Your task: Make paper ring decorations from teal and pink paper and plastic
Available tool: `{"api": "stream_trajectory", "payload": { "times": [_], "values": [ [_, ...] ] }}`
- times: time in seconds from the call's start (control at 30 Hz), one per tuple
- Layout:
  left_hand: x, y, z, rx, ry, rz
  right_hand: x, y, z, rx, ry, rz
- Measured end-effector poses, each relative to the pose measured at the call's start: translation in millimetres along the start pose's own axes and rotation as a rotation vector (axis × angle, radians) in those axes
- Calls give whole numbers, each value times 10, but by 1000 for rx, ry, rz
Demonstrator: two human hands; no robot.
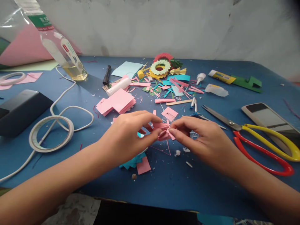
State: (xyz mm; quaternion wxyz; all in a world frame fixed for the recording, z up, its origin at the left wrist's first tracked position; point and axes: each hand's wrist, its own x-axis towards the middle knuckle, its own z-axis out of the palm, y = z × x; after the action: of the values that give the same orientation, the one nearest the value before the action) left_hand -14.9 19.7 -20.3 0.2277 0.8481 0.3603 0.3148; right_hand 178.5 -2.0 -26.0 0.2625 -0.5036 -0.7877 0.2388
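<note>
A small folded pink paper piece (164, 131) is held between both hands above the blue table. My left hand (134, 132) pinches its left side between thumb and fingers. At its right side, my right hand (194, 134) is closed, thumb and fingertips pressed on the paper's edge. Just behind the fingers lies a small pink square (170, 113). Beneath and beside my left hand are a blue folded paper shape (133, 161) and another pink square (143, 165). A stack of pink paper (119, 100) sits further back on the left.
Scissors (236, 126) and a phone (264, 117) lie at the right. At the left are a tape roll (34, 142), a white cable (52, 104), a dark box (25, 109) and a bottle (65, 56). Paper scraps (154, 90), folded rings (160, 67) and a glue tube (221, 77) lie behind.
</note>
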Motion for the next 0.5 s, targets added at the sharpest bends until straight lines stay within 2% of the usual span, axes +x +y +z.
{"api": "stream_trajectory", "payload": {
  "times": [0.13,0.33,0.5],
  "values": [
    [0,0,-10,-34,9,-27,-7,-3,-4,-10,15,-29],
    [-7,22,-16,-52,7,-50,-13,-6,21,-135,107,-183],
    [-4,31,-12,-35,-5,-18,-20,-8,38,-223,152,-217]
  ]
}}
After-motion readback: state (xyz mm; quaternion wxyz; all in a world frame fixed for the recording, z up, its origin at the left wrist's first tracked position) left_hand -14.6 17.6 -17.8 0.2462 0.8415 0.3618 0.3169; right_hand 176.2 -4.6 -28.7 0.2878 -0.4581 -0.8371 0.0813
